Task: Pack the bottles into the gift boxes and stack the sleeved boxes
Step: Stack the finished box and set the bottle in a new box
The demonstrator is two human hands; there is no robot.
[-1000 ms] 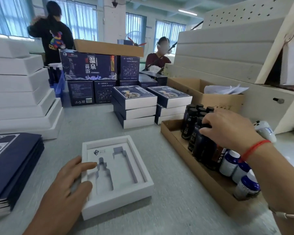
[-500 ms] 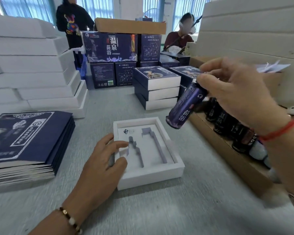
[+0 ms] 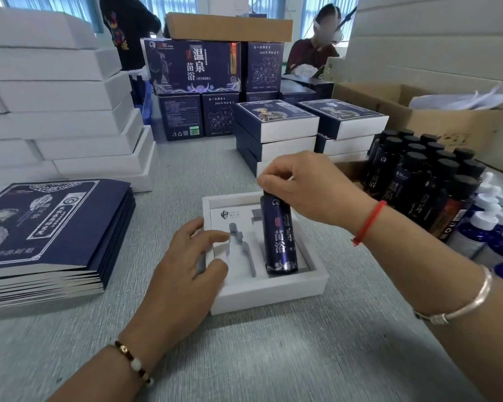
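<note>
A white gift box [image 3: 270, 294] with a foam insert lies open on the grey table in front of me. My right hand [image 3: 308, 187] pinches the cap end of a dark blue bottle [image 3: 279, 239], which lies in the insert's right slot. The left slot of the insert holds nothing. My left hand [image 3: 186, 268] rests flat on the box's left edge, fingers spread over the insert. To the right, a cardboard tray [image 3: 352, 169] carries several dark bottles [image 3: 418, 181] and white-capped blue bottles [image 3: 494, 224].
Flat navy sleeves [image 3: 50, 227] are piled at the left. White boxes [image 3: 55, 111] are stacked behind them. Two stacks of sleeved boxes [image 3: 276, 132] stand behind the open box, with navy cartons [image 3: 192, 68] further back. A cardboard carton [image 3: 436, 117] sits at right. Two people work at the back.
My right hand took a dark bottle from the tray, carried it left over the box and lowered it into the right slot. My left hand stayed on the box's left side.
</note>
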